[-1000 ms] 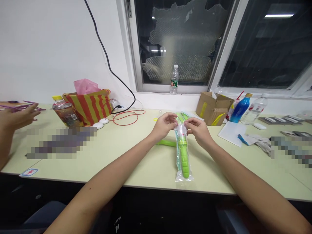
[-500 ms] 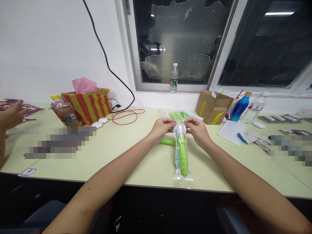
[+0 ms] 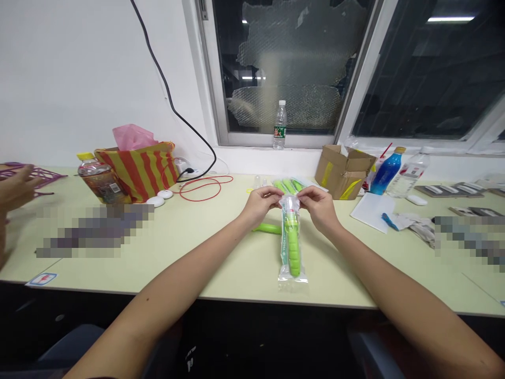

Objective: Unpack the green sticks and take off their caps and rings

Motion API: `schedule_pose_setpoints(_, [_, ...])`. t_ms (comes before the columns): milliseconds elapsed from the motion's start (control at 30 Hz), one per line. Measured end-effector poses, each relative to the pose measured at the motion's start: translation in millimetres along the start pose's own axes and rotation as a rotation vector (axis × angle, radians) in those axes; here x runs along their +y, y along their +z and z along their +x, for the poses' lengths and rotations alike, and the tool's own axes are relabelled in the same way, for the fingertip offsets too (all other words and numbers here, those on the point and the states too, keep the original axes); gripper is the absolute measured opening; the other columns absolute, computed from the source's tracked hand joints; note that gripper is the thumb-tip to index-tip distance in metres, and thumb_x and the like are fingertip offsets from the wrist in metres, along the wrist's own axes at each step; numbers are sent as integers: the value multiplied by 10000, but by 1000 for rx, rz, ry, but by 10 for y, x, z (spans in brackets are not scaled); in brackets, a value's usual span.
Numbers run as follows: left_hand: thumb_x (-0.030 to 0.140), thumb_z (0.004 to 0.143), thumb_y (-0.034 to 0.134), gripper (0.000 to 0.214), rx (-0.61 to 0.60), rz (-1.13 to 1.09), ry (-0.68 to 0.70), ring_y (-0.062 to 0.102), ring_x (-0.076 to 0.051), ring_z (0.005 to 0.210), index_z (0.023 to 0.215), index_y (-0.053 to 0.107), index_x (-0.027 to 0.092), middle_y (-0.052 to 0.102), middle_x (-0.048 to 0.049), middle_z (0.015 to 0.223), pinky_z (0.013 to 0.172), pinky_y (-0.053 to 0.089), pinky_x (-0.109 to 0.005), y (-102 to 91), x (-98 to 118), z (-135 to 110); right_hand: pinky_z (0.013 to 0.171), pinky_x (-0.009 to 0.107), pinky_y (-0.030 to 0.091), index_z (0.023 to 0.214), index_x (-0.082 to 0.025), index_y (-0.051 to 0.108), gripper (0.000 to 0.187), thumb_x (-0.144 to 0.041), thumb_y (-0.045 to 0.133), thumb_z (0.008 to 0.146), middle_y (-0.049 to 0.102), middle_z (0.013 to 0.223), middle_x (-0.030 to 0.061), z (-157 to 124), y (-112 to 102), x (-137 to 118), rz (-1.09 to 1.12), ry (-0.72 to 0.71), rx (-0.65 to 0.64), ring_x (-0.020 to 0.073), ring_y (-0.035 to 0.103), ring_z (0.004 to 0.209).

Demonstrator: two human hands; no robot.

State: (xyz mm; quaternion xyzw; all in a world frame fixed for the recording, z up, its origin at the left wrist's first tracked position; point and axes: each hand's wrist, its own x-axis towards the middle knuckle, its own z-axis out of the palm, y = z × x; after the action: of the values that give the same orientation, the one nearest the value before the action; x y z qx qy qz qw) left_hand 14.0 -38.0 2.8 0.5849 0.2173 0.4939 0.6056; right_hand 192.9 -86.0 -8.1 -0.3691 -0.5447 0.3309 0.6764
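Note:
Between my hands hangs a clear plastic bag (image 3: 282, 273) with a ribbed green-handled object (image 3: 293, 247) inside; its exact kind I cannot make out. A teal printed strip runs along the bag's left side. My left hand (image 3: 259, 205) pinches the upper left corner of the bag, and my right hand (image 3: 317, 206) pinches the upper right corner. Partly behind the bag, a loose green handle-like piece (image 3: 266, 228) lies on the table. Just beyond my fingers are several more green pieces (image 3: 288, 185), some in clear wrapping.
At the back left stand a tea bottle (image 3: 103, 181) and a striped bag (image 3: 144, 173), near a red cable (image 3: 205, 184). To the right are a cardboard box (image 3: 341, 173), bottles (image 3: 389, 171) and gloves (image 3: 414, 226). Another person's hand (image 3: 18, 189) holds a purple frame at far left.
The bag's lower end has shifted slightly up and away from the table's front edge. Both hands keep their pinch on its top corners.

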Motion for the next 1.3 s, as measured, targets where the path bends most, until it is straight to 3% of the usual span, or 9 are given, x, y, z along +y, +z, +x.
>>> schedule_pose_setpoints(300, [189, 702, 698, 58, -132, 87, 165, 618, -134, 735, 730, 721, 144, 619, -30, 826, 721, 550, -322, -30, 36, 2, 624, 332, 544, 750, -220, 736, 62, -218, 702, 699, 653, 753, 12, 14, -12, 22, 49, 10, 6, 152, 594, 658])
schedule_pose_setpoints(1000, [137, 725, 657, 86, -163, 237, 271, 589, -125, 772, 688, 729, 165, 546, -27, 829, 708, 562, -292, -23, 84, -39, 606, 307, 524, 626, -214, 709, 132, -127, 613, 651, 621, 772, 27, -13, -9, -26, -7, -51, -36, 162, 584, 713])
schedule_pose_setpoints(1300, [131, 766, 594, 195, -221, 339, 294, 558, -143, 822, 777, 771, 212, 546, -43, 847, 729, 524, -283, -33, 115, -53, 612, 327, 556, 670, -219, 748, 227, -132, 544, 720, 629, 785, 38, -39, -12, -152, -83, -88, -98, 167, 596, 703])
